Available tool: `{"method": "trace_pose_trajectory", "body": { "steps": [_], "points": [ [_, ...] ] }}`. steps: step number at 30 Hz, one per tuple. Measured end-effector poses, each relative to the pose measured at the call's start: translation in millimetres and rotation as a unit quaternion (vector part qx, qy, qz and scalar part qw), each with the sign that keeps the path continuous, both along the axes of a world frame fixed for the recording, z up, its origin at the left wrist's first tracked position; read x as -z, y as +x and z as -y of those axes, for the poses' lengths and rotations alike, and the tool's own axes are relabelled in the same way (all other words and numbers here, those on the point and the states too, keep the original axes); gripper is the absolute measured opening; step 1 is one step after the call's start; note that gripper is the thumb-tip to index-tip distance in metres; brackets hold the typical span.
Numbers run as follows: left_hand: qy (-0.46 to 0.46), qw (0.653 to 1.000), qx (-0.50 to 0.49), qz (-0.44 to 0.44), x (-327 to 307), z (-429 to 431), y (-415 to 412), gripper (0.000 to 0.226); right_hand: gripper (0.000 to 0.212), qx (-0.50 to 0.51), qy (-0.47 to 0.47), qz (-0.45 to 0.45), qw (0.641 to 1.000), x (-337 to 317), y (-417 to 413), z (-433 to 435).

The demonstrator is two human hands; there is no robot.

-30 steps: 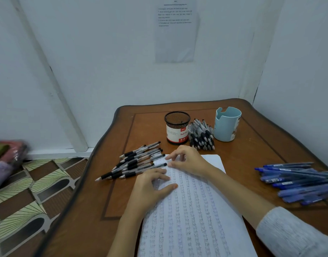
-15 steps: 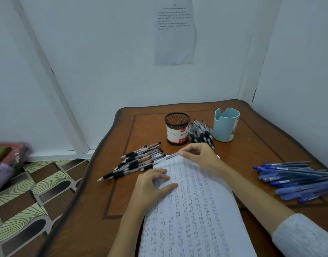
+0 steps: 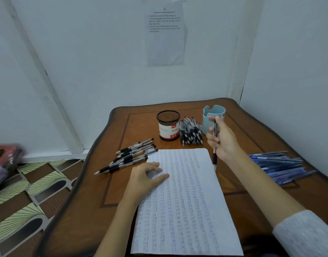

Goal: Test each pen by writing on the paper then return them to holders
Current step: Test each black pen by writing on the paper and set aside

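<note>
Pen (image 3: 214, 158) partly behind right hand (image 3: 224, 141), illegibly small print on wall notice (image 3: 166, 39), blurred bundle (image 3: 5, 156) at left edge

Wooden table (image 3: 85, 219) with a wavy rim and dark inlay line, under the left hand (image 3: 142, 180). Printed sheet (image 3: 166, 38) stuck to the white wall (image 3: 103, 52), high beyond the right hand (image 3: 224, 143) — text too small to read. Patterned floor tiles (image 3: 20, 201) left of the left hand. Blurred coloured bundle (image 3: 5, 158) further left — contents unclear.

Paper (image 3: 185, 201): mid tabletop (image 3: 252, 127).
Mesh holder (image 3: 168, 127): behind Paper, left of cup holder (image 3: 219, 113).
Left pens (image 3: 129, 157): beside Paper's left.
Middle pens (image 3: 191, 133): between holders.
Right pens (image 3: 281, 166): tabletop's right.
</note>
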State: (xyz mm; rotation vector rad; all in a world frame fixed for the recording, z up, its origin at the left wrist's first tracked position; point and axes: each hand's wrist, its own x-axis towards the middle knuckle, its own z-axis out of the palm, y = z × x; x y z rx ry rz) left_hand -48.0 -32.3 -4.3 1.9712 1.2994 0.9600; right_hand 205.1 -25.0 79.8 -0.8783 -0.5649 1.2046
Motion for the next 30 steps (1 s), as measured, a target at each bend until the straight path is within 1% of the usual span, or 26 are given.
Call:
{"method": "trace_pose_trajectory", "body": {
  "steps": [3,6,7,8,10,11,13,14,16,17,18,19,21,22,25,28,30],
  "points": [
    [-0.002,1.000,-0.006,0.007,1,1,1,0.032,0.027,-0.018,-0.049,-0.058,0.997,8,5,6],
    [0.001,1.000,-0.010,0.004,0,1,1,0.030,0.028,-0.026,-0.054,-0.098,0.993,14,11,13],
    [0.002,1.000,-0.010,0.004,1,1,1,0.029,0.026,-0.032,-0.048,-0.094,0.994,15,13,16],
    [0.002,1.000,-0.009,0.006,1,1,1,0.029,0.023,-0.028,-0.044,-0.067,0.996,16,16,19],
    [0.003,1.000,-0.008,0.012,1,1,1,0.029,0.025,-0.005,-0.066,0.006,0.998,18,18,22],
    [0.004,1.000,-0.008,0.013,1,1,1,0.029,0.027,0.000,-0.084,0.019,0.996,19,19,23],
    [0.005,1.000,-0.006,0.019,3,1,1,0.028,0.030,-0.025,-0.117,-0.021,0.993,23,20,25],
    [0.005,1.000,-0.006,0.024,3,1,1,0.028,0.040,-0.048,-0.138,-0.039,0.988,27,21,26],
    [0.006,0.999,-0.004,0.031,3,1,1,0.028,0.059,-0.079,-0.175,-0.020,0.981,33,25,25],
    [0.006,0.999,-0.004,0.032,3,0,1,0.028,0.064,-0.084,-0.180,-0.012,0.980,35,24,25],
    [0.008,0.999,-0.003,0.031,2,0,1,0.027,0.061,-0.086,-0.176,-0.011,0.981,36,23,25],
    [0.009,0.999,-0.003,0.031,2,0,1,0.027,0.052,-0.086,-0.165,-0.005,0.983,36,20,26],
    [0.010,0.999,-0.003,0.030,2,1,1,0.026,0.025,-0.077,-0.152,0.045,0.984,39,14,25],
    [0.010,0.999,-0.004,0.030,1,1,1,0.025,0.022,-0.063,-0.152,0.085,0.983,42,12,24],
    [0.010,0.999,-0.002,0.031,2,1,0,0.025,0.033,0.006,-0.136,0.222,0.966,51,4,23],
    [0.013,1.000,0.000,0.024,1,1,0,0.026,0.039,0.039,-0.096,0.277,0.955,55,-1,22],
    [0.013,1.000,0.001,0.025,1,0,0,0.026,0.040,0.051,-0.094,0.321,0.941,55,-2,21]
  ]
}}
